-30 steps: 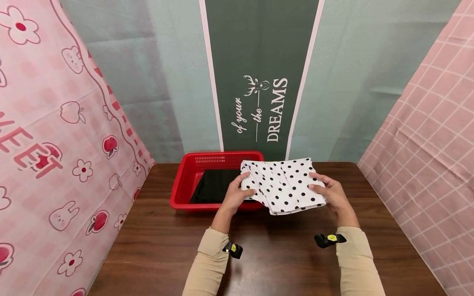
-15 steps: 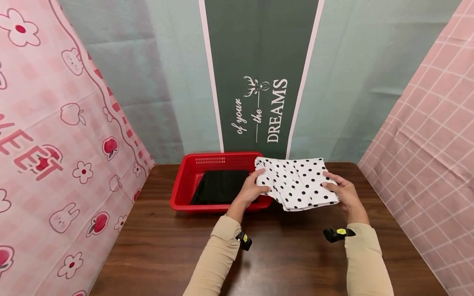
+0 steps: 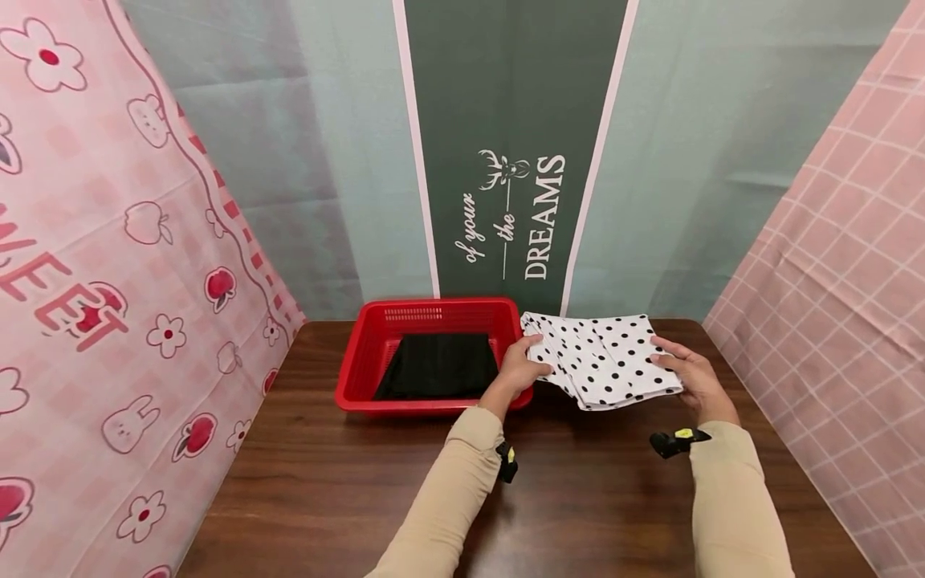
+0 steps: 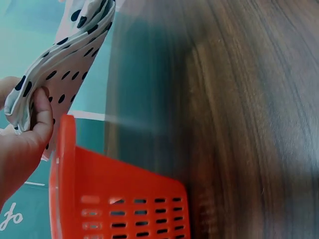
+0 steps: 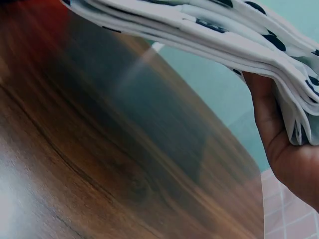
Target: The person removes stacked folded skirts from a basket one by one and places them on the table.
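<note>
A folded white cloth with black polka dots (image 3: 603, 361) is held between both hands, just right of the red basket. My left hand (image 3: 522, 369) grips its left edge, thumb on top, close by the basket's right rim. At the opposite edge my right hand (image 3: 692, 376) pinches the folds, with fingers underneath. The right wrist view shows several stacked layers of the dotted cloth (image 5: 199, 30) raised over the table. In the left wrist view, fingers and thumb (image 4: 44, 112) squeeze the layered end.
The red plastic basket (image 3: 347, 377) stands at the back of the brown wooden table (image 3: 578, 498), with a folded black cloth (image 3: 441, 365) lying in it. A green curtain (image 3: 506, 96) hangs behind, and pink curtains (image 3: 831, 281) flank both sides.
Both hands have carried the dotted cloth to the right, from overlapping the basket's right part to beside it. More of the black cloth and the basket's right rim now show.
</note>
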The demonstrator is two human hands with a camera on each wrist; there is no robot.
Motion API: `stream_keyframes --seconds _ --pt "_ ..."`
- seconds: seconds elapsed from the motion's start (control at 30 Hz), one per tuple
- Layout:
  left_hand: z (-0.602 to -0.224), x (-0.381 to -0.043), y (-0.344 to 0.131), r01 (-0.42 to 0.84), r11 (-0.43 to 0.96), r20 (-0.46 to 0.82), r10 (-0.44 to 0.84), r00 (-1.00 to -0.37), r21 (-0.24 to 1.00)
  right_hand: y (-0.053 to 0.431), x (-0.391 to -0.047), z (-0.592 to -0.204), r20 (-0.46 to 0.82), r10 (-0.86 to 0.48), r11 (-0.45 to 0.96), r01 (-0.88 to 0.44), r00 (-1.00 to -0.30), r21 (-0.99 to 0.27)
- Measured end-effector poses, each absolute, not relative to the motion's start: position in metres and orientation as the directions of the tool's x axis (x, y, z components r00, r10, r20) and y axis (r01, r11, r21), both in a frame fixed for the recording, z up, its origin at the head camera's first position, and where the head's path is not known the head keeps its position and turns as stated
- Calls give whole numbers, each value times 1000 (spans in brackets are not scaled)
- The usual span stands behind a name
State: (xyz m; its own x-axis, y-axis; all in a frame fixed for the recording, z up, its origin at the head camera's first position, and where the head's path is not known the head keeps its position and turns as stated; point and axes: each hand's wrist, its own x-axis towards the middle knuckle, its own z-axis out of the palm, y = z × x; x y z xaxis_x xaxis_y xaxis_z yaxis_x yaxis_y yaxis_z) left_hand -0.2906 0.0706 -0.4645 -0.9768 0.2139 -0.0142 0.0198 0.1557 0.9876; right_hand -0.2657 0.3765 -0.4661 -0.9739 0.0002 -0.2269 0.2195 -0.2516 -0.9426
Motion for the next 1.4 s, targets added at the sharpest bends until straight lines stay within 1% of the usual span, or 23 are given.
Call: stream_keyframes --seconds 0.1,0.2,0.27,0.33,0.37,0.43,0.5,0.63,0.7,0.8,0.97,1.07,1.27,1.4 --pt "-465 -292 80 32 186 -4 192 -981 982 384 -270 -465 -262 3 -209 256 -965 -944" --pt "-465 -293 88 44 220 2 190 -982 974 392 -276 -468 -286 41 -31 284 -957 -958" --pt "-466 -293 93 30 225 -16 204 -979 974 396 -278 -470 -298 62 87 303 -952 -949" --pt "-467 -293 98 -9 191 -53 226 -973 981 397 -279 -473 -308 77 199 317 -948 -927" --pt "-468 -293 100 -28 178 -70 236 -969 984 397 -280 -474 -315 79 212 324 -946 -922" --pt "-470 -292 103 -50 177 -94 248 -964 983 395 -282 -478 -317 89 209 329 -944 -921" --pt "-473 -292 106 -39 227 -94 240 -966 973 393 -283 -482 -318 108 196 333 -942 -922" --pt "-477 -293 110 23 418 -61 186 -981 908 386 -286 -489 -310 139 148 330 -940 -933" --pt "-478 -294 112 30 471 -55 166 -985 882 383 -287 -491 -315 159 135 336 -936 -932" --pt "-478 -294 114 20 516 -63 142 -988 857 379 -288 -493 -312 195 126 339 -930 -932" --pt "-475 -293 116 -6 580 -75 94 -993 814 375 -290 -493 -320 179 61 335 -930 -940" --pt "-474 -292 117 -12 612 -83 88 -993 791 374 -290 -493 -336 190 53 352 -923 -935" --pt "-476 -292 119 2 651 -99 118 -988 759 376 -289 -498 -350 220 94 377 -911 -922" --pt "-480 -290 120 19 670 -121 162 -979 742 375 -291 -502 -375 240 76 403 -895 -912"
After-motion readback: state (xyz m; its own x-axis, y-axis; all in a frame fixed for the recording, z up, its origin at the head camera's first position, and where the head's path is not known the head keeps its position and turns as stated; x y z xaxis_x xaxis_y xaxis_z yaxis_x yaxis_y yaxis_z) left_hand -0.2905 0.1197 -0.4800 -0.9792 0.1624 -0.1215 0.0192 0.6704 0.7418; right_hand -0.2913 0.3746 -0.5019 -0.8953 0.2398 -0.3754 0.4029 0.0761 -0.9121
